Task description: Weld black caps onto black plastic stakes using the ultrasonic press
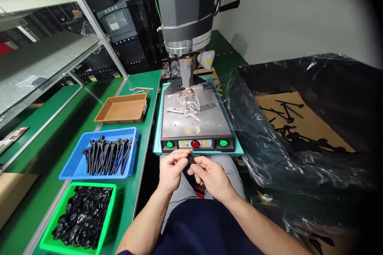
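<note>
A small black plastic part is pinched between my two hands, above my lap and just in front of the machine's button panel. My left hand closes on it from the left with thumb and fingers. From the other side my right hand grips it, fingers curled. Much of the part is covered by the fingertips, so its exact shape is hidden. Right behind the hands is the grey press machine base, with a red button between two green ones.
At left, a blue tray holds black rods with round heads, a green bin holds small black parts, and a brown tray stands behind them. Wrenches lie farther back. A plastic-lined box with black pieces stands right. The press head hangs overhead.
</note>
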`<state>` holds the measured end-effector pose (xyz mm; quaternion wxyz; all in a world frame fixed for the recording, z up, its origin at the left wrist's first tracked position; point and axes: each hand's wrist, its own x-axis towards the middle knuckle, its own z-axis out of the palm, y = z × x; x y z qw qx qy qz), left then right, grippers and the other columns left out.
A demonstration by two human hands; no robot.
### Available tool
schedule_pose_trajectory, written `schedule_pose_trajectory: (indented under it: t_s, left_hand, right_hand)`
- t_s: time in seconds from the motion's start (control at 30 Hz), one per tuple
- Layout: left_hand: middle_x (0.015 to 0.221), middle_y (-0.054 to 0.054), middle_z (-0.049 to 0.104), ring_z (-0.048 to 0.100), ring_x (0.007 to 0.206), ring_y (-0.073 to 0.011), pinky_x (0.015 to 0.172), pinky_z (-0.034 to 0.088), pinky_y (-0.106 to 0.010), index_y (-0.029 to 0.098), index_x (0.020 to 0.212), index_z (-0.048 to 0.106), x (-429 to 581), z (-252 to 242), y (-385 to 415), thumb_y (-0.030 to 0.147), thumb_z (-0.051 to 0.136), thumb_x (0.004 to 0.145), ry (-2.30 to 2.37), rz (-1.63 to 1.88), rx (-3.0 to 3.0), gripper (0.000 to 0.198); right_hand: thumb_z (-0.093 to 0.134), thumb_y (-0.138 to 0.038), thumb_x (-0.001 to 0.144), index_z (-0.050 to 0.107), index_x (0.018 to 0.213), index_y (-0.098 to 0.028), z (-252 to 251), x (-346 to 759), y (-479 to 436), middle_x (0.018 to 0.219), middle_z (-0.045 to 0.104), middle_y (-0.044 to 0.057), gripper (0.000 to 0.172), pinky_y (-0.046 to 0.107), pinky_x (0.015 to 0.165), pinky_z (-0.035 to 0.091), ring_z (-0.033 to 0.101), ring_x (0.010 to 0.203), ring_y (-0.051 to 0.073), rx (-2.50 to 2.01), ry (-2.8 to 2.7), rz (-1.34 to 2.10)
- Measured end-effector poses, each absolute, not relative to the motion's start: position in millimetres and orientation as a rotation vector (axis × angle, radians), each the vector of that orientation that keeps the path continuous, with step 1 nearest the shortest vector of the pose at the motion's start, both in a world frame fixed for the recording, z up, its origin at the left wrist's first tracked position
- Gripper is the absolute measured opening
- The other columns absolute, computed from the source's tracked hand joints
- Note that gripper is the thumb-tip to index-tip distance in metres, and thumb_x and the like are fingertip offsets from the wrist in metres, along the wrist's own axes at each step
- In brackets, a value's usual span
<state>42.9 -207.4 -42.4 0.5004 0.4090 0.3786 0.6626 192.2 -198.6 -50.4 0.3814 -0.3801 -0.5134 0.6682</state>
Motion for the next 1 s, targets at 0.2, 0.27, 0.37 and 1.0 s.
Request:
schedule_pose_trajectory:
  t_s: [0.2,0.27,0.37,1.0]
  left_hand:
    - [0.107,-0.010,0.073,0.066,0.106,-0.0270,0.098,0.050,-0.044,0.024,0.093,0.077,40.9,-36.3,-209.3,0.025,0.075,0.077,1.079,1.493,1.155,0.016]
    - [0.108,-0.010,0.073,0.066,0.106,-0.0270,0.097,0.050,-0.044,0.023,0.094,0.078,41.1,-34.0,-209.3,0.025,0.076,0.076,1.103,1.475,1.162,0.018]
    - [0.107,-0.011,0.073,0.066,0.105,-0.0268,0.096,0.051,-0.042,0.023,0.094,0.078,41.9,-33.5,-209.7,0.025,0.076,0.076,1.132,1.461,1.181,0.019]
    - [0.105,-0.010,0.073,0.067,0.101,-0.0250,0.090,0.053,-0.038,0.024,0.094,0.077,50.3,-43.8,-211.1,0.021,0.078,0.073,1.170,1.454,1.170,0.021]
  right_hand:
    - [0.064,-0.047,0.086,0.062,0.088,-0.016,-47.1,196.1,-194.3,0.073,0.067,0.003,0.031,0.021,0.043,0.038,0.047,0.045,0.007,-0.873,-1.192,1.844]
    - [0.064,-0.048,0.086,0.062,0.084,-0.016,-46.7,197.0,-193.4,0.072,0.067,0.003,0.032,0.021,0.042,0.036,0.046,0.044,0.007,-0.859,-1.162,1.875]
    - [0.064,-0.050,0.086,0.061,0.080,-0.015,-45.6,197.3,-193.2,0.070,0.066,0.003,0.035,0.020,0.039,0.033,0.044,0.041,0.006,-0.836,-1.110,1.932]
    - [0.070,-0.052,0.081,0.056,0.073,-0.015,-47.9,194.6,-197.9,0.065,0.060,0.000,0.041,0.018,0.037,0.029,0.039,0.038,0.004,-0.763,-0.794,2.098]
